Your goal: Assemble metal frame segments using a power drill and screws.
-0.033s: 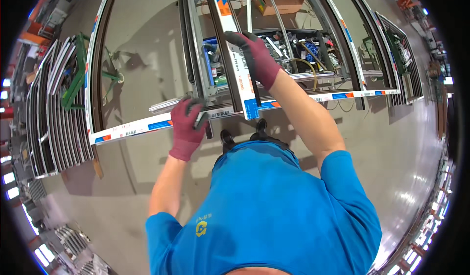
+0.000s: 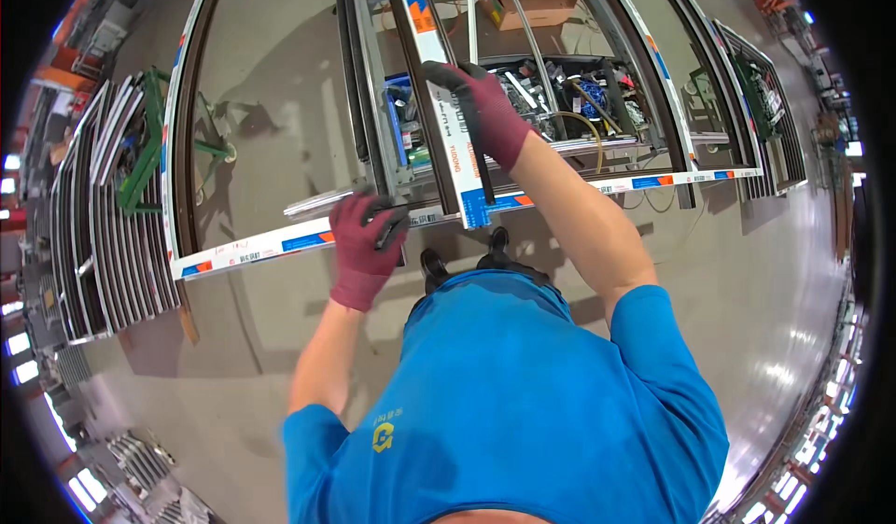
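My right hand (image 2: 485,113), in a maroon glove with dark fingers, is closed around a long window-frame bar (image 2: 446,123). The bar is dark along its side, with white, blue and orange film on top. Its near end meets the front rail (image 2: 252,247) of a large rectangular frame. Close to that rail, left of the bar's end, is my left hand (image 2: 366,251) in a matching glove. Its fingers are curled in, and a small dark thing seems to lie between them, too hidden to name.
Under the frame sits a blue bin (image 2: 397,85) of small parts and hardware. A cardboard box (image 2: 537,9) lies farther back. On the left, a green stand (image 2: 140,174) is beside a rack of stacked profiles (image 2: 112,272). More profiles (image 2: 789,141) stand at the right.
My left hand has shifted slightly right along the front rail, toward the bar's end. The bar and my right hand have moved slightly left.
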Demonstrator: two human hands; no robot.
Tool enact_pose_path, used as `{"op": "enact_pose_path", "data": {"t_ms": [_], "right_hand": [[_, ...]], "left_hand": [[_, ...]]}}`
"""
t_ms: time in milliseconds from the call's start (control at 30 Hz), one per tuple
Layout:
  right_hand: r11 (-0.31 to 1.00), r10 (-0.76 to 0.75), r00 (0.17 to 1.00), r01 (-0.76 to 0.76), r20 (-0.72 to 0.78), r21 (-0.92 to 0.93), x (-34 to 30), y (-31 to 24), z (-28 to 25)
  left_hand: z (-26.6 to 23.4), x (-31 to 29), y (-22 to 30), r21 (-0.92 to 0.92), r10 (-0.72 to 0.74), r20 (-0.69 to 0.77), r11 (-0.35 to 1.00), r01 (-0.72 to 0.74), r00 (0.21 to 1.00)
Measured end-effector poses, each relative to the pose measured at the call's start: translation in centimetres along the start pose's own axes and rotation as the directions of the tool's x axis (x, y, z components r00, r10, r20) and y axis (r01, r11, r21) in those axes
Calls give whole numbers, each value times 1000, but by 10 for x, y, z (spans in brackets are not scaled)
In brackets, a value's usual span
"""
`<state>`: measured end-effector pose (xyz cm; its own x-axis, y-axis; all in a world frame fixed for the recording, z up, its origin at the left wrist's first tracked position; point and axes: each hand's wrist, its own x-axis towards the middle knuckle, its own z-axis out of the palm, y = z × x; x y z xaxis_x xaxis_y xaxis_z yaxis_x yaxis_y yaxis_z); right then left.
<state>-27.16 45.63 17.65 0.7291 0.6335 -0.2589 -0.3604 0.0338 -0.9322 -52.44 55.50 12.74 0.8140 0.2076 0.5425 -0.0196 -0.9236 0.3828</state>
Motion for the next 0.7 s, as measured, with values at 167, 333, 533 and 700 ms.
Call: {"op": "enact_pose_path", "data": {"t_ms": [167,333,533,700], "right_hand": [[957,-98,990,65,-101,-282,3,5,4],[838,-462,880,474,110,-270,-11,80,-25],[876,-226,974,191,-26,-442,-129,130,-34],[893,-105,979,170,175,-417,-159,126,-58]], "left_hand": [[84,-11,14,-476,-479,121,740,475,869],[99,38,29,-638,-706,269,379,671,655],[111,36,19,-728,-748,349,163,666,564],[110,51,18,-748,-770,413,17,664,486]]}}
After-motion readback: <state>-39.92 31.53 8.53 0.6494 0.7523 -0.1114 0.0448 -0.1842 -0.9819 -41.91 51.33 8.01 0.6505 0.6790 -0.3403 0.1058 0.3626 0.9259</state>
